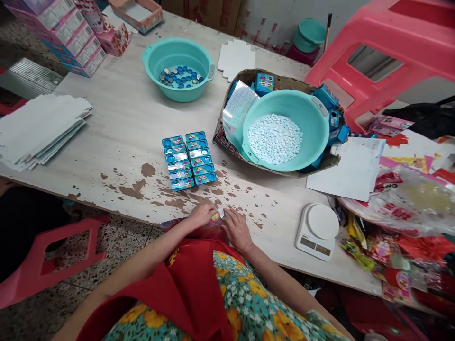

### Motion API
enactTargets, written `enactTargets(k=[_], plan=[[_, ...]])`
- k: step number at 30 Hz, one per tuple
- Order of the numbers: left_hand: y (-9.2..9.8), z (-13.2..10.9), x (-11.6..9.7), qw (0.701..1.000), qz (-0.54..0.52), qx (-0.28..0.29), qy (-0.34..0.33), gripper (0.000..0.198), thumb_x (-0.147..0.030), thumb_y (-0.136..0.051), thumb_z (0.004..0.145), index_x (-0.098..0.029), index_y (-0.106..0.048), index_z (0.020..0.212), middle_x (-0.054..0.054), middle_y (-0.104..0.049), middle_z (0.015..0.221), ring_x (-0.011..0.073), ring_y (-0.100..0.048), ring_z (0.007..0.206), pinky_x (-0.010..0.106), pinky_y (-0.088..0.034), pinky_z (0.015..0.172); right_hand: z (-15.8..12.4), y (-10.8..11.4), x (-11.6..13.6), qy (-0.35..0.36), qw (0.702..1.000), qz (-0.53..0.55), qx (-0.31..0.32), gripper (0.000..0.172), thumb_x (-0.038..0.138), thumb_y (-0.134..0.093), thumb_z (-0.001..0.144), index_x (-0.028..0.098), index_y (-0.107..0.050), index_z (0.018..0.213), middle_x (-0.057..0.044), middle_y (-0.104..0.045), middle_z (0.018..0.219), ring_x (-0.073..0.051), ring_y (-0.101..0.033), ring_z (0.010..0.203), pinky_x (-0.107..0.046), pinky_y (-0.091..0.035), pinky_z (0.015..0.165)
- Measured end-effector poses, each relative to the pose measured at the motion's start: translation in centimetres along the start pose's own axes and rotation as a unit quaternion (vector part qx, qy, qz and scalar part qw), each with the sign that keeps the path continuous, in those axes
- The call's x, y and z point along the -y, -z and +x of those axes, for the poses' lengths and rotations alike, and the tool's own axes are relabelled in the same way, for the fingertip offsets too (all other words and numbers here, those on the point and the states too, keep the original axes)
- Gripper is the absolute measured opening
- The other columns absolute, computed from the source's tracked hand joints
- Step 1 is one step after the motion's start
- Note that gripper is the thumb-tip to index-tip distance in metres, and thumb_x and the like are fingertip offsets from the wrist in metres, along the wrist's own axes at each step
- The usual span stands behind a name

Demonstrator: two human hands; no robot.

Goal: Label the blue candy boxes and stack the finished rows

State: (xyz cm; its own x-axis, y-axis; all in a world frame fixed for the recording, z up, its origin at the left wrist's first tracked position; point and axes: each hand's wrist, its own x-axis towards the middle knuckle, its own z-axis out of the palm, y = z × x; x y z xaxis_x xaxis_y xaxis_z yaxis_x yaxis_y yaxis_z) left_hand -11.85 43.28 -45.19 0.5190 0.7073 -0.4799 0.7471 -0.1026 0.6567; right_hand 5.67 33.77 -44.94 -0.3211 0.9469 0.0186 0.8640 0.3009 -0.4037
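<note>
At the table's near edge my left hand [204, 214] is closed, fingers pinching a small piece, white at one end and yellow-green at the other [221, 213]. My right hand [239, 231] has bent fingers at the white end of that piece; its exact kind is too small to tell. A shiny purple-red sheet [209, 232] lies beneath both hands, partly hidden by them. Just beyond stand two rows of small blue tins [183, 183] with printed, partly shiny lids.
A teal basin [177, 94] holds blue and silver discs. Another teal basin [313, 142], with white candies [275, 139], rests on a carton [227, 137] of blue boxes. A kitchen scale [316, 232] and plastic packaging [408, 203] lie right; stacked cardboard [39, 125] lies left.
</note>
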Motion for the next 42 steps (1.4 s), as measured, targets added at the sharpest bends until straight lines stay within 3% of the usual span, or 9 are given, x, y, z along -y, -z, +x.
enactTargets(k=[6,11,16,18,20,23,29,34,42], plan=[[-0.3,0.1,0.2,1.000,-0.009,-0.014,-0.005,0.026,-0.029,-0.042,0.082,-0.019,-0.066,0.075,0.005,-0.066,0.077,0.0181,-0.058,0.075,0.026,-0.038,0.065,1.8,3.0,-0.2,-0.006,0.998,0.022,0.057,0.019,0.029,-0.044,0.091,0.019,-0.060,0.087,-0.008,-0.063,0.086,-0.021,-0.054,0.086,-0.035,-0.040,0.076],[0.0,-0.1,0.3,0.999,-0.039,-0.014,0.002,0.027,-0.033,-0.043,0.084,-0.018,-0.066,0.078,0.007,-0.067,0.080,0.0200,-0.059,0.078,0.029,-0.041,0.071,3.3,7.7,-0.2,-0.052,0.989,0.040,0.133,0.016,0.030,-0.046,0.089,0.021,-0.056,0.081,-0.005,-0.062,0.077,-0.018,-0.055,0.073,-0.029,-0.038,0.068],[2.7,-1.6,-1.7,0.959,-0.271,-0.034,-0.072,0.044,-0.041,-0.049,0.083,-0.023,-0.048,0.124,0.007,-0.058,0.119,0.0189,-0.055,0.104,0.029,-0.043,0.085,6.4,12.2,0.8,-0.133,0.970,0.158,0.128,0.014,0.033,-0.048,0.087,0.022,-0.053,0.080,-0.001,-0.062,0.072,-0.015,-0.054,0.064,-0.026,-0.037,0.060],[3.9,-2.1,-2.6,0.932,-0.349,-0.011,-0.100,0.048,-0.041,-0.056,0.078,-0.022,-0.049,0.122,0.007,-0.058,0.118,0.0181,-0.057,0.100,0.028,-0.045,0.082,7.7,12.8,1.4,-0.130,0.964,0.205,0.112,0.016,0.036,-0.049,0.086,0.022,-0.053,0.078,-0.001,-0.062,0.071,-0.015,-0.055,0.064,-0.026,-0.038,0.061],[5.0,-2.4,-3.0,0.916,-0.394,0.000,-0.079,0.036,-0.040,-0.058,0.077,-0.017,-0.058,0.104,0.006,-0.066,0.091,0.0160,-0.061,0.079,0.027,-0.048,0.071,9.2,12.3,2.0,-0.134,0.958,0.240,0.086,0.018,0.037,-0.050,0.085,0.022,-0.053,0.076,-0.001,-0.062,0.071,-0.015,-0.054,0.065,-0.026,-0.039,0.062],[7.0,-3.1,-1.9,0.911,-0.411,-0.032,-0.011,0.026,-0.039,-0.051,0.080,-0.015,-0.059,0.079,-0.001,-0.057,0.058,0.0117,-0.055,0.055,0.024,-0.045,0.056,11.7,10.1,3.4,-0.154,0.951,0.263,0.044,0.021,0.039,-0.050,0.085,0.021,-0.052,0.073,0.000,-0.059,0.068,-0.014,-0.052,0.062,-0.026,-0.038,0.060],[13.8,-4.7,4.0,0.912,-0.378,-0.152,0.038,0.020,-0.035,-0.047,0.079,-0.018,-0.049,0.089,-0.005,-0.052,0.057,0.0094,-0.050,0.050,0.020,-0.040,0.049,19.5,4.5,7.7,-0.116,0.964,0.238,-0.028,0.020,0.037,-0.050,0.084,0.021,-0.053,0.073,-0.003,-0.059,0.076,-0.017,-0.051,0.073,-0.028,-0.039,0.069],[18.9,-2.8,8.1,0.924,-0.311,-0.221,0.021,0.013,-0.026,-0.042,0.079,-0.019,-0.041,0.090,-0.006,-0.051,0.059,0.0087,-0.048,0.049,0.020,-0.039,0.052,26.7,2.3,9.7,-0.123,0.978,0.152,-0.076,0.017,0.033,-0.053,0.082,0.019,-0.056,0.074,-0.007,-0.054,0.096,-0.023,-0.045,0.094,-0.036,-0.036,0.081],[20.1,0.5,11.6,0.935,-0.277,-0.218,0.048,0.013,-0.021,-0.040,0.078,-0.020,-0.040,0.091,-0.007,-0.050,0.059,0.0094,-0.048,0.052,0.021,-0.038,0.052,30.3,-0.5,10.2,-0.176,0.979,0.070,-0.068,0.009,0.025,-0.055,0.080,0.018,-0.057,0.074,-0.013,-0.050,0.102,-0.030,-0.038,0.102,-0.044,-0.033,0.082]])
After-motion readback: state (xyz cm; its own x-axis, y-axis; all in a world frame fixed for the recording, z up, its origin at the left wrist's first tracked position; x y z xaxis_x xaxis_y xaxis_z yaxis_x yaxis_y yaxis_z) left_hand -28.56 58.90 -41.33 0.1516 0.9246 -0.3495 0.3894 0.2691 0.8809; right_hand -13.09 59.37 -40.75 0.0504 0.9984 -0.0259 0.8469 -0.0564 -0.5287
